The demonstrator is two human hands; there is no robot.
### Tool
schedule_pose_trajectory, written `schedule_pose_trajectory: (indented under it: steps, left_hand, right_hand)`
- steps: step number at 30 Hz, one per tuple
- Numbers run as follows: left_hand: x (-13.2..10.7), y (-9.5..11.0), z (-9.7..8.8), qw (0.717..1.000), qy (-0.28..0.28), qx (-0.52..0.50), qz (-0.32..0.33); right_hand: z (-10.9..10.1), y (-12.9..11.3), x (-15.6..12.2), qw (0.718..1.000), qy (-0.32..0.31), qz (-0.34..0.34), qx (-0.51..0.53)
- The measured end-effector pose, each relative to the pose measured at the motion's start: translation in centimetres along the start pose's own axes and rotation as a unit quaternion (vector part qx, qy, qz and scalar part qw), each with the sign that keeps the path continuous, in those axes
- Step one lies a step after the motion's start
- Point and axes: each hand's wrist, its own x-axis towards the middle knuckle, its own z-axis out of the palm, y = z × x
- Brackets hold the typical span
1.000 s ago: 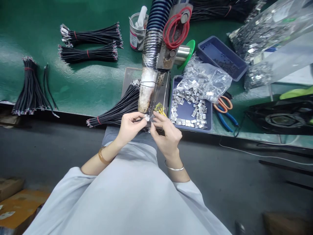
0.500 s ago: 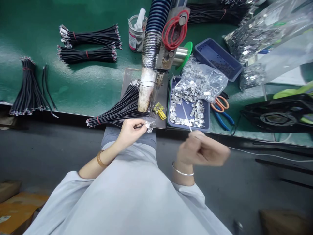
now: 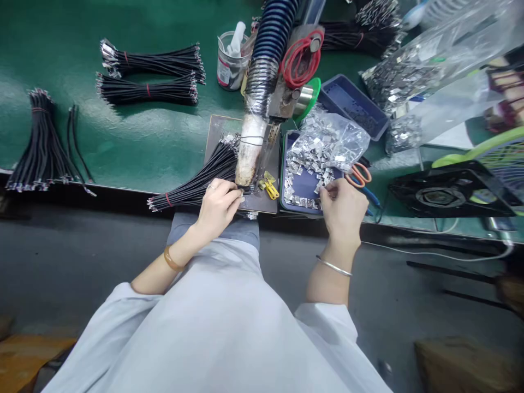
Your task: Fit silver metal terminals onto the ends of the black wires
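Note:
My left hand (image 3: 219, 204) is closed, its fingers pinched on the end of a black cable (image 3: 196, 183) from the fanned bundle lying at the bench's front edge, just below the white nozzle of the hose tool (image 3: 249, 150). My right hand (image 3: 343, 210) is over the near corner of the blue tray (image 3: 307, 188) of small silver metal clips, fingertips pinched among the clips. What the fingers hold is too small to make out. A bangle is on each wrist.
Tied black cable bundles (image 3: 149, 76) lie on the green bench at left and back. A clear bag of clips (image 3: 327, 139) spills into the tray. Orange-handled scissors (image 3: 360, 174), a second blue tray (image 3: 352, 103), a tin cup (image 3: 229, 60) and a black fan (image 3: 446, 194) stand nearby.
My right hand left the spot under the nozzle, swung right and came down on the clip tray. My left hand shifted slightly up and left onto the cable bundle's end.

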Motion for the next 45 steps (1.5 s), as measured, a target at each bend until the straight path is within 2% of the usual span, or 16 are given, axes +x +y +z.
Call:
schedule_pose_trajectory:
  steps: [3,5,9,13,15,19,22,24,26,27,29,33,35,38,43,45]
  left_hand:
    - [0.6,-0.8,0.6,0.99,-0.03,0.131,0.048]
    - [0.6,-1.0,0.8,0.986,-0.023,0.147,0.071]
    - [0.1,-0.7,0.6,0.988,0.034,0.091,0.119]
    - [-0.1,0.1,0.2,0.986,0.079,0.056,0.136]
    - [-0.2,0.4,0.1,0.986,0.072,0.031,0.147]
    - [-0.3,0.4,0.1,0.987,0.015,-0.03,0.159]
    - [-0.1,0.4,-0.3,0.989,-0.038,-0.102,0.104]
    - [0.1,0.5,-0.7,0.981,-0.093,-0.169,0.021]
    - [0.4,0.6,-1.0,0.959,-0.143,-0.236,-0.072]
    - [0.5,0.7,-1.1,0.946,-0.154,-0.265,-0.109]
    - [0.7,0.8,-1.1,0.929,-0.144,-0.304,-0.156]
    - [0.8,1.0,-0.9,0.928,-0.084,-0.319,-0.17]
    - [0.8,1.2,-1.0,0.931,-0.073,-0.314,-0.168]
    - [0.9,1.5,-1.3,0.931,-0.094,-0.309,-0.169]
    - [1.2,1.8,-1.8,0.931,-0.143,-0.294,-0.161]
    - [1.2,1.9,-1.8,0.936,-0.148,-0.277,-0.157]
  right_hand:
    - [0.0,-0.5,1.4,0.996,-0.067,-0.014,-0.057]
    - [-0.3,-1.1,1.9,0.993,-0.095,-0.029,-0.065]
    - [-1.0,-2.0,2.0,0.99,-0.131,-0.029,-0.035]
    - [-1.7,-2.4,1.6,0.989,-0.143,0.01,-0.028]
    - [-1.8,-2.5,1.6,0.988,-0.154,0.021,-0.011]
    - [-1.1,-2.6,1.8,0.98,-0.184,-0.012,0.069]
    - [-0.2,-3.1,1.4,0.984,-0.144,-0.031,0.097]
    - [0.1,-3.6,0.6,0.989,-0.072,-0.047,0.121]
    - [0.1,-4.5,-0.5,0.983,0.006,-0.058,0.173]
    - [0.0,-5.0,-1.3,0.976,0.032,-0.059,0.207]
    - [-0.4,-6.2,-2.9,0.958,0.049,-0.048,0.278]
    - [-0.7,-8.6,-5.9,0.908,-0.015,-0.035,0.417]
    - [-0.2,-9.4,-6.9,0.895,-0.008,-0.043,0.443]
    - [1.1,-10.0,-7.5,0.891,0.002,-0.043,0.453]
    - [3.0,-10.1,-7.8,0.846,-0.111,0.006,0.522]
    - [3.3,-10.3,-7.8,0.832,-0.133,0.014,0.539]
